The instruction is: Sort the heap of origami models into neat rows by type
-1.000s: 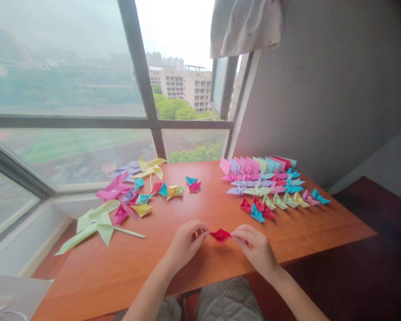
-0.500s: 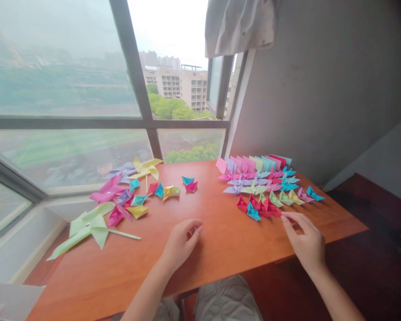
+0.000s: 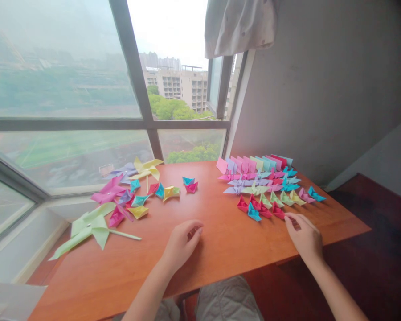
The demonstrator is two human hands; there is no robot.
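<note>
At the right part of the wooden table (image 3: 214, 240), my right hand (image 3: 305, 238) pinches the near right tip of a red paper boat (image 3: 277, 211). Beside it stand more red boats (image 3: 264, 210) and a blue paper boat (image 3: 254, 212). Behind these runs a row of paper boats in green, yellow (image 3: 296, 197), pink and blue (image 3: 316, 194). My left hand (image 3: 183, 243) rests near the table's front middle, its fingers loosely curled with thumb and forefinger close together. Nothing shows in it.
Folded paper cranes (image 3: 242, 183) and upright paper cards (image 3: 250, 164) line the back right. On the left lie a green pinwheel (image 3: 92, 225), other pinwheels and several loose paper boats (image 3: 138, 211). A red-and-blue boat pair (image 3: 190, 183) sits mid-back. Windows and a wall border the table.
The red boat at my right fingertips has turned and shifted slightly, coming apart from the red boat beside it. My right hand has moved a little rightward with it. My left hand has hardly moved.
</note>
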